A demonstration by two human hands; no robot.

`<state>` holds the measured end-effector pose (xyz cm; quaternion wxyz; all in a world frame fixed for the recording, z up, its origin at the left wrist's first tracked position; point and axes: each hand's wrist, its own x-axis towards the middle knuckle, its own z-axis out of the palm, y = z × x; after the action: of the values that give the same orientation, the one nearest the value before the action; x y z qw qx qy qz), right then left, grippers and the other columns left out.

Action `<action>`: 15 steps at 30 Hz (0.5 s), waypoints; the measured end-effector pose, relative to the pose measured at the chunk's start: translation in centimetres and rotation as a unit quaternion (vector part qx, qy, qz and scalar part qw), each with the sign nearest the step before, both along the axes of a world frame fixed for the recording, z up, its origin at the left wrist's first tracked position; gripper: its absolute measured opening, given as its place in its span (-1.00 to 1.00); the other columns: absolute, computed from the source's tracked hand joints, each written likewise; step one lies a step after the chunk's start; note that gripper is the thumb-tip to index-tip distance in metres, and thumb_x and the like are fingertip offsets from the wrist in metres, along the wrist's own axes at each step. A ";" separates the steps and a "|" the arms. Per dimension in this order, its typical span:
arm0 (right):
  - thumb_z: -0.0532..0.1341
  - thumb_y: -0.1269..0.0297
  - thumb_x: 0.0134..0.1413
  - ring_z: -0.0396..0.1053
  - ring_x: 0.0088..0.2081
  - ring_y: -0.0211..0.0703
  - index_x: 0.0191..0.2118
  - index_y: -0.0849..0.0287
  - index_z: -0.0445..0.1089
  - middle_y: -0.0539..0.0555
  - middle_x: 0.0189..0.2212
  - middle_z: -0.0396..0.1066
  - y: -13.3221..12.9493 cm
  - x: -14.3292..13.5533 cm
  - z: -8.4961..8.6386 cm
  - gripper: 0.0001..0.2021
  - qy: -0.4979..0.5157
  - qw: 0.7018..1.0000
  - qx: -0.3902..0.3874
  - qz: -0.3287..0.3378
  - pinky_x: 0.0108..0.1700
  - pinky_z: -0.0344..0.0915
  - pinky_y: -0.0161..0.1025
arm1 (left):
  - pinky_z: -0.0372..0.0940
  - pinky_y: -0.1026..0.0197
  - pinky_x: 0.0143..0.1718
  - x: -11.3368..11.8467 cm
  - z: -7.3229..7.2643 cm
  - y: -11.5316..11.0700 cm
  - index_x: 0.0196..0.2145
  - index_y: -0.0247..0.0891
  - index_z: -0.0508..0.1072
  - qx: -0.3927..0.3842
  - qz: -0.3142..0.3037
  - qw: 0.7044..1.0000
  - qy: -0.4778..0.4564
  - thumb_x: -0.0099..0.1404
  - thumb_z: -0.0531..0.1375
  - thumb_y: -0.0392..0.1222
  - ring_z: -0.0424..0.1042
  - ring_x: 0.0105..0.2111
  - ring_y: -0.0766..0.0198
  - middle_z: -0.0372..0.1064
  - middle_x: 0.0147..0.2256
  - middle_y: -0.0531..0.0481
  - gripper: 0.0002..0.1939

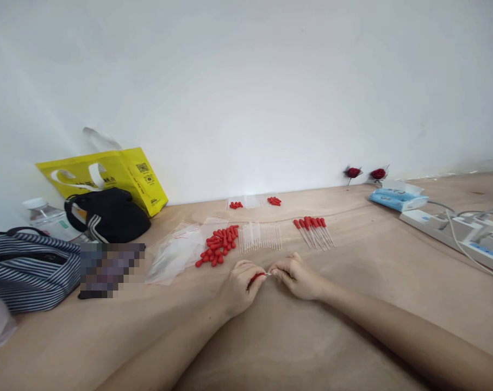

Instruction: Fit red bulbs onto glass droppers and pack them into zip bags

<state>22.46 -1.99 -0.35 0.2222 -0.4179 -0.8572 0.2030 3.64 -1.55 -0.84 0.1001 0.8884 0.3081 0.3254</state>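
My left hand [240,285] is closed around a red rubber dropper bulb [257,277]. Facing it, my right hand [297,278] pinches a thin clear dropper tube [268,273], mostly hidden by the fingers. The tube's visible end meets the bulb's mouth; how far it goes in I cannot tell. Beyond my left hand lies a heap of loose red bulbs [222,243]. Clear tubes [262,237] lie side by side just past both hands. Several droppers with red bulbs on their tubes [314,231] rest to the right of them.
Clear plastic bags [175,252] lie left of the bulbs, and small bags with red pieces [253,201] lie by the wall. A yellow bag [144,179], black bag [119,214] and striped bag [34,271] stand left. Right are a tissue pack [397,199] and power strip [454,233].
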 end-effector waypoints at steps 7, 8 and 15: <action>0.02 0.31 0.10 0.25 -0.29 -0.19 -0.31 0.11 0.40 0.06 -0.37 0.41 0.7 1.4 0.4 -0.79 -0.072 0.988 0.139 -0.002 -0.23 -0.07 -0.20 | 0.15 0.04 -0.06 -1.1 0.1 0.8 -0.09 -0.22 0.29 -0.017 0.063 0.997 0.029 0.16 0.13 -0.17 0.28 -0.11 0.12 0.33 -0.14 -0.09 -0.67; 0.01 0.31 0.10 0.25 -0.28 -0.18 -0.30 0.12 0.40 0.07 -0.36 0.41 1.1 1.9 0.2 -0.79 -0.064 0.986 0.149 -0.030 -0.23 -0.06 -0.20 | 0.13 0.01 -0.03 -1.3 0.1 0.9 -0.02 -0.23 0.22 -0.015 0.083 0.996 0.031 0.14 0.14 -0.16 0.23 -0.06 0.09 0.28 -0.07 -0.12 -0.57; 0.01 0.23 0.06 0.33 -0.24 -0.10 -0.21 0.15 0.38 0.11 -0.31 0.44 5.6 7.3 -0.8 -0.73 0.011 0.898 0.106 -0.427 -0.19 0.04 -0.20 | 0.18 0.05 -0.07 -1.8 -0.1 1.2 -0.10 -0.22 0.26 -0.047 0.096 0.993 0.052 0.17 0.10 -0.21 0.25 -0.09 0.13 0.26 -0.12 -0.09 -0.69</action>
<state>29.72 3.63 -1.11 0.3404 -0.7154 -0.6102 0.0010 1.82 -0.33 -0.99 0.0940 0.8645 0.4120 0.2721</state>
